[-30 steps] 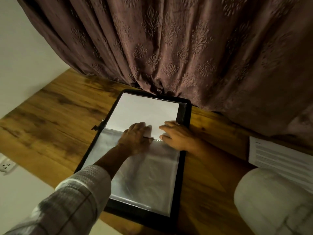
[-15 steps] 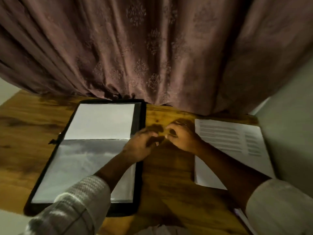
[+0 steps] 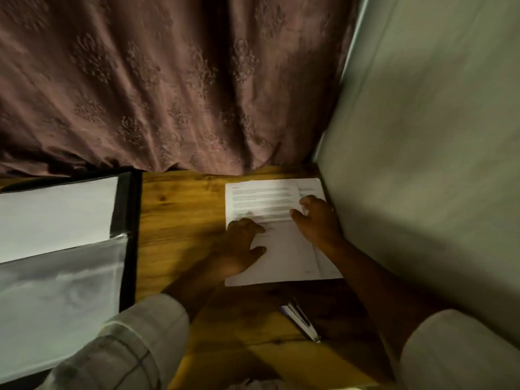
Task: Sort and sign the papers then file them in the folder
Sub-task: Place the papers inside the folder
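While papers (image 3: 261,198) lie flat, left hand (image 3: 239,246) and right hand (image 3: 318,220) rest spread fingers (image 3: 249,225) atop.

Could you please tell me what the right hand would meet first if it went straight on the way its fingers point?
The right hand rests on the printed papers; past their far edge, a strip of table, then probably the curtain.

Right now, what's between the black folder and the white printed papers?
Bare brown wooden tabletop, crossed nearer the camera by the left forearm, in the head view.
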